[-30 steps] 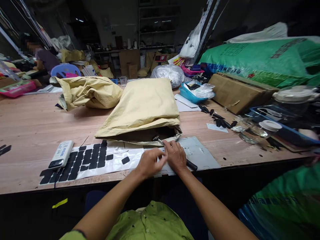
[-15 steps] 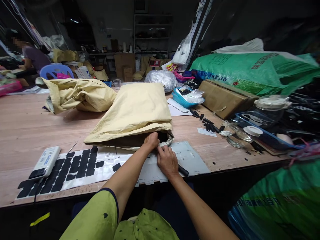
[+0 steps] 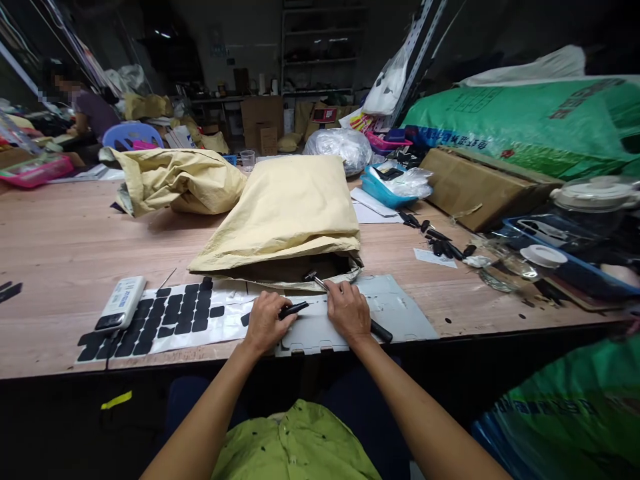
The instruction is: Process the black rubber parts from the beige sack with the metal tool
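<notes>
My left hand point(image 3: 267, 323) is closed around a small black pen-shaped piece point(image 3: 295, 309) with a thin pointed tip, above the left edge of a grey sheet point(image 3: 345, 327). In my right hand point(image 3: 349, 310) is a small hammer point(image 3: 382, 331); its black grip sticks out behind the palm and its metal head lies at the bag's mouth. A large tan bag point(image 3: 300, 207) rests in front of both hands, its dark opening towards me and its contents hidden. Beside my left hand, a white sheet point(image 3: 227, 328) carries black rounded patches point(image 3: 185, 313).
A white power bank point(image 3: 121, 303) with a cable lies left. Another tan bag point(image 3: 185, 180) is behind it. To the right are loose black pieces point(image 3: 443, 247), a cardboard box point(image 3: 480, 183) and a blue tray point(image 3: 575, 257). A person point(image 3: 90, 110) sits far left.
My left hand has come out of the bag's mouth and back to the left, now with the black piece. My right hand stays low by the bag. The view has shifted left.
</notes>
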Demonstrator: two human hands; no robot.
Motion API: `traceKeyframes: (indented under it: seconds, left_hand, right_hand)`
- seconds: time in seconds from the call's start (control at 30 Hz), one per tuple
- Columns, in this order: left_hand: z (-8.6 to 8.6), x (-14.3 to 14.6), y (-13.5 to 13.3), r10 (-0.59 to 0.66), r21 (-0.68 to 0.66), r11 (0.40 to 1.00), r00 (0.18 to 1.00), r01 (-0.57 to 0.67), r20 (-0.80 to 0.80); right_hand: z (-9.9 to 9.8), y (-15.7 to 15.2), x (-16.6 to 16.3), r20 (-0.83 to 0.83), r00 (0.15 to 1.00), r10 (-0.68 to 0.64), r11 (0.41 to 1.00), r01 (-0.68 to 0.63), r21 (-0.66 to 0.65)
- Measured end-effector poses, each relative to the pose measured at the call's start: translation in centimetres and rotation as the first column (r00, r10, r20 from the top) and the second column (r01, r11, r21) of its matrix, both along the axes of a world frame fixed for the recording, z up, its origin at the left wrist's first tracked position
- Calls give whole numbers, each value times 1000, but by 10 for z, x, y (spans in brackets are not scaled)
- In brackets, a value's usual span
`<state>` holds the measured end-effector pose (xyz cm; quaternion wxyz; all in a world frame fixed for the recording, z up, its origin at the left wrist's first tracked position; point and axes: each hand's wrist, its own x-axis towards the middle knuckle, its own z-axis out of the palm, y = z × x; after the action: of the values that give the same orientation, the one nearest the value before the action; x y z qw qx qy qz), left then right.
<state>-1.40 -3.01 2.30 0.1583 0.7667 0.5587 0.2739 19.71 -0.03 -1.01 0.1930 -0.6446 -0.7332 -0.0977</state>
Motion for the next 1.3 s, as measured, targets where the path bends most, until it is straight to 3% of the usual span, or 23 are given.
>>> traceKeyframes:
  seconds: [0.2,0.47,0.57,0.67,0.77,1.03,1.17,1.3]
  left_hand:
    - [-12,-15,2,32,-66,997,999,-29,42]
    - [-10,-20,4,27,-123,992,996,-16,90]
    - [-11,-19,4,31,-137,990,995,-17,100]
    - [-14,-19,5,34,-141,990,993,-18,112]
    - [-17,-20,7,34,-135,991,992,-17,124]
    - [-21,-22,10,19,-139,990,993,-2,120]
    - [-22,-20,8,23,-123,992,989,-5,144]
    - [-22,-20,8,34,-131,991,988,-14,149]
  right_hand:
    - [1,-1,-1,-7,1000,-7,1000,7,3]
    - [9,0,1,-60,998,20,998,-23,-56]
    - [19,-15,-5,-250,967,46,998,-54,-25]
    - [26,-42,-17,-511,845,160,982,-189,-5]
    - [28,-68,-29,-629,744,227,945,-323,-41]
    - [27,-90,-45,-592,748,300,932,-363,13]
    - [18,-91,-44,-534,798,280,935,-354,-39]
    - [18,-91,-41,-570,780,257,951,-309,7]
